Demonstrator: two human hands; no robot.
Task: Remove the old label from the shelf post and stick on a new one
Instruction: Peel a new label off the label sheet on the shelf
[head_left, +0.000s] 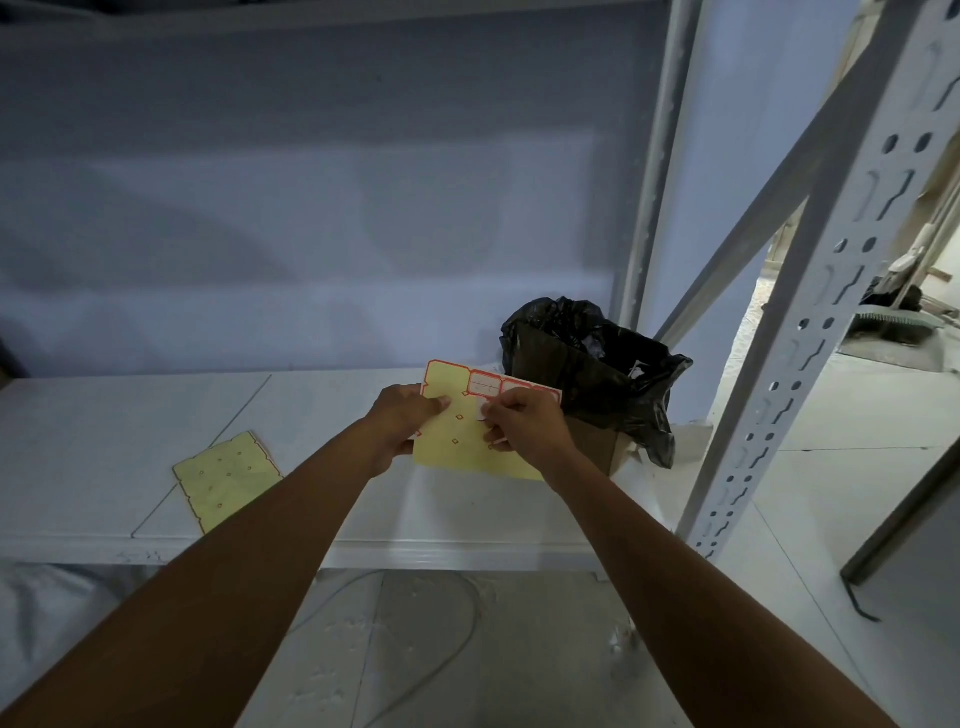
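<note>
- Left hand (400, 415) pinches the yellow label sheet (457, 441) at its left edge, above the shelf board (104, 441).
- Right hand (524, 421) pinches a white label (481, 410) on the sheet.
- Perforated shelf post (810, 322) stands right, well apart.

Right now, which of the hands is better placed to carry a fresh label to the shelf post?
The right hand: its fingers already pinch a label on the sticker sheet, and the shelf post stands on its side. The left hand steadies the sheet.
</note>
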